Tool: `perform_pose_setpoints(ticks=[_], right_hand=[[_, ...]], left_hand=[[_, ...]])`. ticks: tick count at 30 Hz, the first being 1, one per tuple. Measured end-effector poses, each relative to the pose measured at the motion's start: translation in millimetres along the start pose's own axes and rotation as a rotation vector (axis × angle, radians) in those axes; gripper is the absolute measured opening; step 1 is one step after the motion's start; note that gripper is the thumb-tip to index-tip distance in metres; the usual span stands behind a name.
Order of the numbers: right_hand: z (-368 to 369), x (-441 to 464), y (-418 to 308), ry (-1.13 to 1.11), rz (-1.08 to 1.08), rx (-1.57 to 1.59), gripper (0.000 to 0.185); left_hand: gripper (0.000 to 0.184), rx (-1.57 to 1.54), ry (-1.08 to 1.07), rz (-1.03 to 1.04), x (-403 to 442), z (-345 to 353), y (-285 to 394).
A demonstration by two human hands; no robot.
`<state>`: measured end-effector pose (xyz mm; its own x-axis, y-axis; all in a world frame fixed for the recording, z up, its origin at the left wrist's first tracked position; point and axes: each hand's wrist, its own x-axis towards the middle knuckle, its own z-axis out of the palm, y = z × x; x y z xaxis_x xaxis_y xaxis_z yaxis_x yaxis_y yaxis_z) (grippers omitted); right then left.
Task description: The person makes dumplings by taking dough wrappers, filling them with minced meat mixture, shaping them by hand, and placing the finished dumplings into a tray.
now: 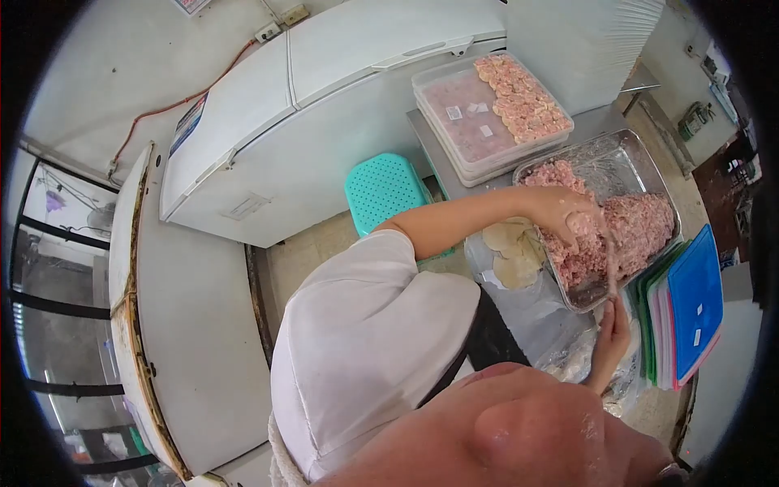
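Note:
My left hand is over the metal tray, its fingers curled round a clump of ground meat. More pink ground meat is heaped in the tray. At the tray's near edge, my right hand is closed on the end of a thin, meat-smeared tool, which reaches up toward my left hand; its exact shape is unclear. Round pale wrappers lie on clear plastic beside the tray, partly behind my left forearm.
Stacked lidded containers with shaped meat pieces stand behind the tray. Blue, green and pink boards lean at the right. A turquoise stool stands by a white chest freezer. Crumpled plastic lies near my right wrist.

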<state>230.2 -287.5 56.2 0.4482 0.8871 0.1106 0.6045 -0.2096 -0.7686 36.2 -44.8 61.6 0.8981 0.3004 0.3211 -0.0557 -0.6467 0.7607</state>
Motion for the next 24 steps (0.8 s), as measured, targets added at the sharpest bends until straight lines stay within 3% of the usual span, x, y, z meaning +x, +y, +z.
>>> perform_pose_setpoints(ticks=[1, 4, 5, 7, 10, 12, 16, 19, 21, 24], right_hand=[[10.6, 1.5, -17.0, -0.033, -0.115, -0.016, 0.034], [43.8, 12.6, -6.9, -0.168, -0.013, 0.036, 0.034], [39.7, 18.7, 0.0, -0.089, -0.172, -0.145, 0.032], [18.6, 12.6, -42.8, -0.023, -0.119, -0.270, 0.032], [30.4, 5.6, -60.8, 0.059, -0.131, -0.208, 0.030], [52.6, 6.5, -71.7, 0.008, -0.108, -0.218, 0.029], [56.5, 11.3, -60.2, 0.071, -0.004, -0.061, 0.031], [64.2, 1.3, -47.6, 0.257, 0.204, 0.011, 0.033], [70.7, -9.7, -43.9, 0.291, 0.280, 0.073, 0.034], [89.1, -30.8, -55.0, 0.386, 0.412, 0.187, 0.034]], left_hand=[[0.056, 0.009, -0.027, 0.011, 0.0, -0.2, -1.6], [0.055, -0.003, -0.119, -0.015, 1.0, -1.3, -2.9], [0.055, -0.071, -0.123, -0.110, -0.5, -2.1, -4.9], [0.055, -0.213, -0.152, -0.291, -5.9, -10.7, -11.6], [0.056, 0.015, -0.068, -0.028, -3.2, -22.3, -17.3], [0.058, 0.089, -0.165, -0.026, 6.1, -26.5, -21.7], [0.061, 0.068, -0.209, -0.063, 5.8, -62.4, -38.5], [0.061, -0.030, -0.218, -0.109, -13.6, -117.2, -57.7], [0.061, -0.048, -0.082, -0.212, -31.1, -158.3, -76.2], [0.067, 0.322, 0.089, -0.256, -58.8, -205.4, -127.0]])
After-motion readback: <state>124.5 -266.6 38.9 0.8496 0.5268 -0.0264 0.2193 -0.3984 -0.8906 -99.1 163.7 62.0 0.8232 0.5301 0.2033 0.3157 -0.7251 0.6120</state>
